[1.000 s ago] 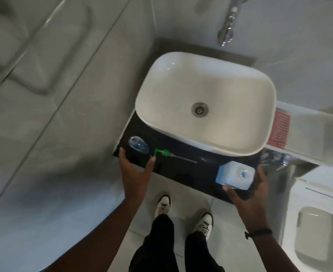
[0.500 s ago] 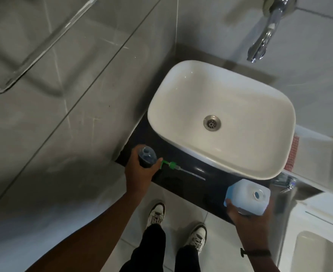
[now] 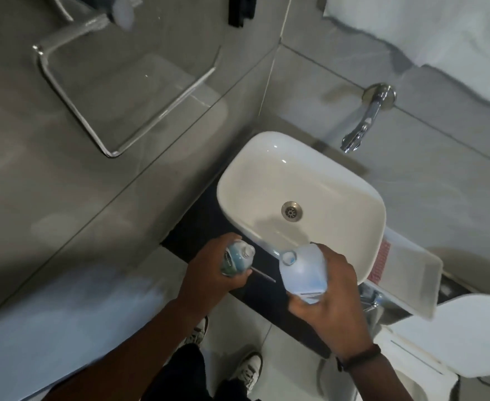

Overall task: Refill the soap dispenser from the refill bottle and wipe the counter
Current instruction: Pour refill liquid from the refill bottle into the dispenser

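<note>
Seen from above, the left hand (image 3: 209,270) is wrapped around a small soap dispenser (image 3: 236,261) with blue liquid inside and its neck open, holding it over the front edge of the dark desk (image 3: 191,235). Just to its right, the right hand (image 3: 333,290) grips a pale, squarish refill bottle (image 3: 303,269), tilted so its round opening points toward the dispenser; the two openings are near each other but apart. A thin pump tube (image 3: 264,275) lies on the desk between them. Behind the hands sits a white basin (image 3: 319,180) with a chrome tap (image 3: 362,125) on the grey tiled wall above it.
</note>
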Demonstrator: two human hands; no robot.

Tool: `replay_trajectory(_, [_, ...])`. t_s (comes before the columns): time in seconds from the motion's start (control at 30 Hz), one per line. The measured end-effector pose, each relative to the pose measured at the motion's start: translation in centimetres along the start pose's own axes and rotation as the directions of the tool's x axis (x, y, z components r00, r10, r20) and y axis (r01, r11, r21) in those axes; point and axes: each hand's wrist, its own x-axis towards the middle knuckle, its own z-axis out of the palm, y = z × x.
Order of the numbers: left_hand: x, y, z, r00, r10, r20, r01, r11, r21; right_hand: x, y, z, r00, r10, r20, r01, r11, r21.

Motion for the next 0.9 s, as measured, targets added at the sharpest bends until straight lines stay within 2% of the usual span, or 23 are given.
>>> replay_trajectory(0.2, [-0.2,1.4,0.1,1.0,0.018,-0.008,-0.018,1.0,0.008,2.6,-1.6,-2.3,0.99,-0.097,0.1,0.122,0.949,-0.29])
replay_trajectory(0.33, [-0.1,1.7,0.3,1.0,0.01,-0.018,-0.009,1.0,0.028,3.7,-1.6,-2.9,0.982,-0.129,0.14,0.176,0.895,-0.411])
replay_trajectory(0.9, [-0.5,3.3,0.1,0.998,-0.07,0.006,0.07,0.997,0.017,5.5,-2.5,-2.6,0.969,-0.125,0.214,0.231,0.766,-0.6])
